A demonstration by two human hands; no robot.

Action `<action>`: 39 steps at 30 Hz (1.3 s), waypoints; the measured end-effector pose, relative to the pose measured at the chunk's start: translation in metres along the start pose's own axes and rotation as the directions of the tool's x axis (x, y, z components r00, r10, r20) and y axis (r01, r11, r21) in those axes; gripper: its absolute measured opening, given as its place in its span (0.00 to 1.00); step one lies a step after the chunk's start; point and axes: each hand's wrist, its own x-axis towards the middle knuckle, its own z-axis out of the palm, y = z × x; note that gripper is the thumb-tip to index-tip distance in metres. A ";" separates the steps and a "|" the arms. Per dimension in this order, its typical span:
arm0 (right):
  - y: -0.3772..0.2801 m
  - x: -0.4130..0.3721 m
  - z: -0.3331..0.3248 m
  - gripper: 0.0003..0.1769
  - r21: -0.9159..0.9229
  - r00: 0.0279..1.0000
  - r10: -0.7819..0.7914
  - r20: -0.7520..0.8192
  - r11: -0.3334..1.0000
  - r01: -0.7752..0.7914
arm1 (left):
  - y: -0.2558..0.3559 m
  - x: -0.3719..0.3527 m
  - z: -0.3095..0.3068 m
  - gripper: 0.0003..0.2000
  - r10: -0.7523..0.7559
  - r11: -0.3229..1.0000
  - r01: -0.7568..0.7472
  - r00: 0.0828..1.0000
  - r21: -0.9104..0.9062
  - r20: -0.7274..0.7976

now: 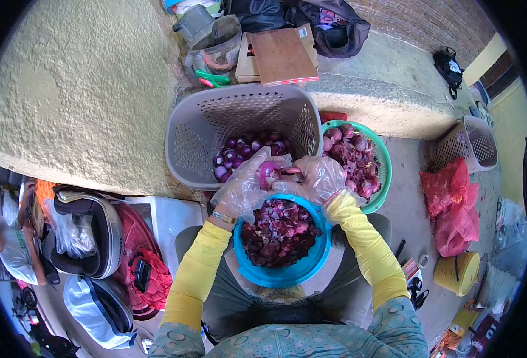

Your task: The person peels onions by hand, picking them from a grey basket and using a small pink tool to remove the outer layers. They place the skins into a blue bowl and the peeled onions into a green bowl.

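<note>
Left hand (247, 180) holds 1 onion (269, 174) (purple) at its fingertips.

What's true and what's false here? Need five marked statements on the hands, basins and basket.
1. The left hand holds a purple onion. True.
2. The blue basin is full of whole, peeled onions. False: dark red onion skins fill what shows of it.
3. Both forearms are in yellow sleeves. True.
4. The green basin stands on the person's left, beyond the gray basket. False: it is to the right of the gray basket.
5. Both hands are uncovered. False: the left hand and the right hand are in clear plastic gloves.
</note>
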 end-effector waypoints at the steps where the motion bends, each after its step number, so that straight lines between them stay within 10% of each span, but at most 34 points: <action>1: 0.000 0.000 0.001 0.30 0.017 1.000 -0.006 -0.024 1.000 0.006 | 0.001 -0.001 0.001 0.25 -0.001 1.000 0.001 1.000 0.000 0.000; 26: -0.003 -0.002 0.010 0.29 0.094 0.989 0.110 0.103 0.988 -0.120 | -0.021 0.014 0.003 0.19 0.027 0.910 -0.090 0.987 -0.405 -0.159; 39: 0.002 -0.001 0.019 0.30 0.005 0.994 0.033 -0.106 0.999 -0.033 | -0.030 0.021 -0.004 0.09 0.097 0.803 -0.156 0.986 -0.575 -0.132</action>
